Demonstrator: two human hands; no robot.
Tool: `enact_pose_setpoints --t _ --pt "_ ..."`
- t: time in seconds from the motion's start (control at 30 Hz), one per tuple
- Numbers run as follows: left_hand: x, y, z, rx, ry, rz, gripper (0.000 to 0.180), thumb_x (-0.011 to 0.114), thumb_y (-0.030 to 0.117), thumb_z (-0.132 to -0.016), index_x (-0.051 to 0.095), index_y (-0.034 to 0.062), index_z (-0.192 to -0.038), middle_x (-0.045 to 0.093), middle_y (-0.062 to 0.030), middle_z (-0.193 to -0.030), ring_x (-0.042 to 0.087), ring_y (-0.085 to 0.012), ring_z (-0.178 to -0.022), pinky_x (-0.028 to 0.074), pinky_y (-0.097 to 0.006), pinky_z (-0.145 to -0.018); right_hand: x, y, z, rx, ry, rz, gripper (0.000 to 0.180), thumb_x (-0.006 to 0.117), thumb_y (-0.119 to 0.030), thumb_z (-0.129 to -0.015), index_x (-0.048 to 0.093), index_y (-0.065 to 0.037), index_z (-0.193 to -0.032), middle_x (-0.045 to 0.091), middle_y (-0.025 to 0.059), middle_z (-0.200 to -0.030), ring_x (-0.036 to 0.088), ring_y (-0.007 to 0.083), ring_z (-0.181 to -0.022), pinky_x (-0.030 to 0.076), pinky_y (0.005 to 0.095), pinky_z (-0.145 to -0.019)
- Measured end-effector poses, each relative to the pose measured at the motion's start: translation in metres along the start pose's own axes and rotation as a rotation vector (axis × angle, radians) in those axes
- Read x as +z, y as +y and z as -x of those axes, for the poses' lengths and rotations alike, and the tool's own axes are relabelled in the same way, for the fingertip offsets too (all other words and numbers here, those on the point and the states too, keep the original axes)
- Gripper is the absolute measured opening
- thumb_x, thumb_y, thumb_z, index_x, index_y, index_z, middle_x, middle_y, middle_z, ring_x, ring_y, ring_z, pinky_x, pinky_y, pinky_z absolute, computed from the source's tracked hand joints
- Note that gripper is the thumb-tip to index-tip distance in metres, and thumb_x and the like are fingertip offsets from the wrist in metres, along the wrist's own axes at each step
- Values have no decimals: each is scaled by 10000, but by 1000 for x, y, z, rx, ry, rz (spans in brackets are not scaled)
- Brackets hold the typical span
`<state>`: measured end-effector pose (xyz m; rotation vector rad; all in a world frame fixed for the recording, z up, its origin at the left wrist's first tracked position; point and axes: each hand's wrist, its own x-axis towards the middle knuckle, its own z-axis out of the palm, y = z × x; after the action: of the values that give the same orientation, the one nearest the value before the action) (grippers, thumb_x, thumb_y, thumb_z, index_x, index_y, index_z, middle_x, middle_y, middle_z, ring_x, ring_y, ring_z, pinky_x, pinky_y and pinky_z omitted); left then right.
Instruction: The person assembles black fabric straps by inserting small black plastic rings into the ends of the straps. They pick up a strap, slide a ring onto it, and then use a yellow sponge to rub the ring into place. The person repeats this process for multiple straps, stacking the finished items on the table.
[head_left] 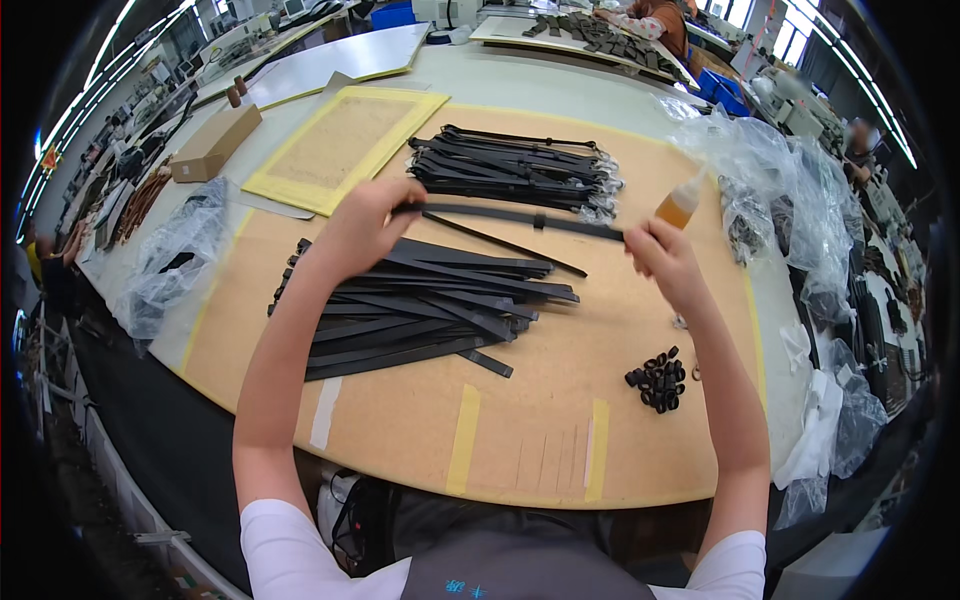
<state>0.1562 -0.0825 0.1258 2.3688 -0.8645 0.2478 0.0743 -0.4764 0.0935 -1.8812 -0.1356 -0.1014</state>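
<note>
A long black strap (490, 213) is stretched between my two hands above the board. My left hand (372, 222) grips its left end, and my right hand (660, 258) pinches the right one. Around the middle of the strap sits a small black loop (539, 221). Below my left hand lies a loose pile of black straps (420, 310). Beyond the held strap is a stack of black straps with metal fittings (510, 168) at their ends. Several small black loops (660, 380) are heaped at the right, nearer to me. A bottle of amber liquid (678, 206) stands just beyond my right hand.
The tan board (560, 410) has yellow tape along its edges. A yellow-framed panel (345, 140) and a cardboard box (215, 143) lie at the far left. Clear plastic bags (820, 200) crowd the right side. A person in orange (660, 25) works at a far table.
</note>
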Motion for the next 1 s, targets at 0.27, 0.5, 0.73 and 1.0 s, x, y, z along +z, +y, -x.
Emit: enact_pose_setpoints --t 0.27,0.5,0.73,1.0 --pt "66 -53 -19 -7 -201 -243 460 749 181 -876 593 104 -1302 528 -115 -1420 457 -276 -1361 283 -417 -1150 14 61 -72 -113 46 239 363 744 -295 -909 680 -3 -1115 728 115 -1052 684 188 -950 528 317 -884" --pt "110 -59 -1 62 -195 -129 419 632 44 -921 564 104 -1330 519 -93 -1443 448 -270 -1378 290 -437 -1146 47 84 -28 48 -94 530 212 702 -178 -938 682 -12 -1068 711 67 -895 646 167 -812 524 315 -785" --pt "101 -72 -24 -54 -142 -283 424 595 43 -909 582 99 -1330 647 -127 -1233 543 -279 -1261 340 -452 -1087 36 39 -9 65 -132 -5 208 620 -253 -1016 646 -50 -1052 671 -5 -891 596 70 -827 463 232 -715" --pt "24 15 18 309 75 -249 333 700 26 -812 640 103 -1130 622 -79 -876 662 -287 -835 525 -393 -708 -34 33 24 212 -439 -84 253 634 -311 -997 678 -65 -959 705 24 -887 640 95 -824 492 245 -746"
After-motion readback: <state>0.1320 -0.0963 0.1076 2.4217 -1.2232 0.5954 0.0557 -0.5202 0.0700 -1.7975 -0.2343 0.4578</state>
